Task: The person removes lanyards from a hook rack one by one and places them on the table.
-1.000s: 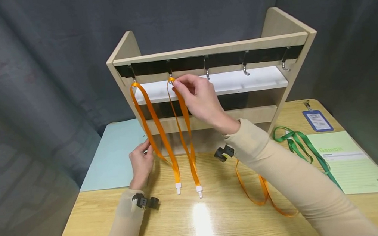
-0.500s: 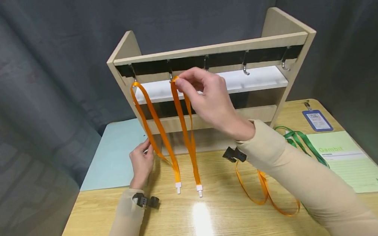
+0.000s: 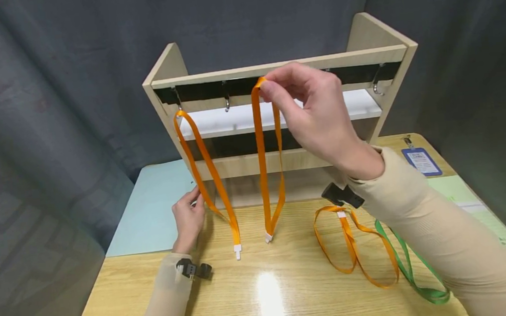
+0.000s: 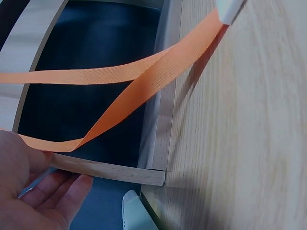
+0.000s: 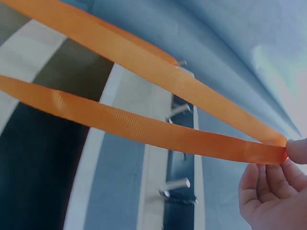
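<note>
My right hand [image 3: 316, 107] pinches the top of an orange lanyard [image 3: 261, 152] between thumb and fingers, in front of the hook rail. The strap's loop hangs down to a white clip [image 3: 269, 237] just over the table. In the right wrist view both bands of this orange lanyard [image 5: 192, 141] run to the fingertips. My left hand [image 3: 190, 221] grips the lower front edge of the wooden shelf's left side panel [image 4: 110, 170], thumb on one side and fingers on the other. Beside it, another orange lanyard [image 3: 210, 166] hangs from the leftmost hook [image 3: 179, 104], its white clip [image 3: 237, 251] low.
The second hook [image 3: 227, 104] and the rightmost hook [image 3: 377, 88] show bare; my right hand covers those between. Right on the table lie an orange lanyard [image 3: 352, 249], a green lanyard [image 3: 432, 295], a blue badge holder [image 3: 422, 162] and a green notebook [image 3: 454, 188]. A light blue folder [image 3: 149, 212] lies left.
My right hand has taken the orange lanyard off the second hook and moved it right, up and toward me. The left hand has stayed on the shelf's side.
</note>
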The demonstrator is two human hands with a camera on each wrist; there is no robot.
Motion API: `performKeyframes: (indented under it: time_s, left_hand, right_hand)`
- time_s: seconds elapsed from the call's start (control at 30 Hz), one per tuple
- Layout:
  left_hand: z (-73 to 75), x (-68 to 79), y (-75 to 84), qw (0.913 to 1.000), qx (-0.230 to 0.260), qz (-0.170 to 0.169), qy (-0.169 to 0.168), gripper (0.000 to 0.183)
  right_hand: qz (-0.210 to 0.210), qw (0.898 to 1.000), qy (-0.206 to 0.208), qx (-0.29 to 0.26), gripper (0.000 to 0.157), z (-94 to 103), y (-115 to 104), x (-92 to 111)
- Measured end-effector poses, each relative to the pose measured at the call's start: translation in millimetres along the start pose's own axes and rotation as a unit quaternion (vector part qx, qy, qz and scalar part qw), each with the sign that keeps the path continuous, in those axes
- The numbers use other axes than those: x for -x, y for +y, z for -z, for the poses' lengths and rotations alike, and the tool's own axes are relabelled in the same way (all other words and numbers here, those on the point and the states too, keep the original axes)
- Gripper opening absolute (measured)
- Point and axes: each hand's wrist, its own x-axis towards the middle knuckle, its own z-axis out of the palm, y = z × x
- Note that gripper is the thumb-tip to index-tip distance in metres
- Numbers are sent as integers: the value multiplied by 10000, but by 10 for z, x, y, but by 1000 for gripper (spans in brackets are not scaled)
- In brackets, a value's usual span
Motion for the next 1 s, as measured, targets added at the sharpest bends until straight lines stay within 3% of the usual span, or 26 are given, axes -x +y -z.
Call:
performKeyframes:
  time_s: [0.1, 0.37, 0.63, 1.0]
  left_hand:
    - [-2, -5, -1, 10000, -12, -15, 9, 25]
    - [8, -16, -19, 9999, -60, -96, 67, 25]
    - [16, -26, -29, 9999, -96, -5, 92, 24]
    - [35, -6, -16, 9999, -130, 58, 4, 26]
  right_hand:
    - [149, 9995, -49, 286, 12, 95, -3, -50]
    - [-518, 9967, 216, 580, 13, 232, -5, -115]
    - [-564, 9945, 10, 883, 14, 273, -6, 7]
    - [-773, 9899, -218, 1169, 10, 330, -179, 291]
